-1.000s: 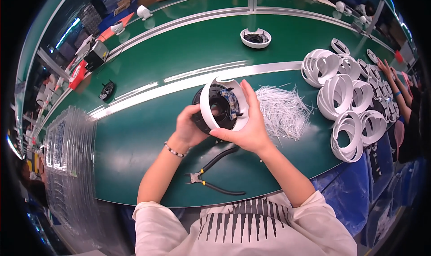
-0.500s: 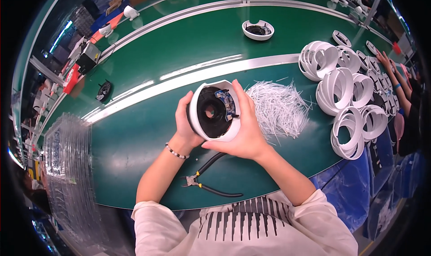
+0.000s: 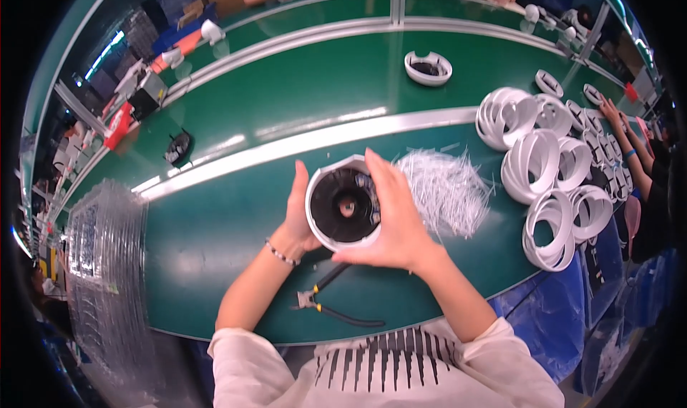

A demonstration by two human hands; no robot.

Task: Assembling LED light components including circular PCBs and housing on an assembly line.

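Above the green mat, a round white housing (image 3: 340,164) is between my two hands, its open side facing me. Inside it sits a black cone-shaped part (image 3: 328,212) with a small central hole, and a blue circuit board shows partly at its upper right. My right hand (image 3: 398,218) grips the housing's right side, fingers along the upper edge and thumb below. At the left side my left hand (image 3: 295,218) cups it, thumb raised beside the rim and other fingers hidden behind. Diagonal cutters (image 3: 308,298) with black-and-yellow handles lie nearest my left wrist.
White cable ties (image 3: 447,193) lie heaped right of my hands. Stacked white rings (image 3: 531,166) stand farther right, near a co-worker's arms (image 3: 630,139). Clear plastic trays (image 3: 107,265) pile up at left. Beyond the metal strip are another white housing (image 3: 428,70) and a black part (image 3: 178,147).
The housing has turned, so its opening and black cone face me more squarely and less of the circuit board shows. My left thumb has moved off the rim. The whole view has shifted slightly.
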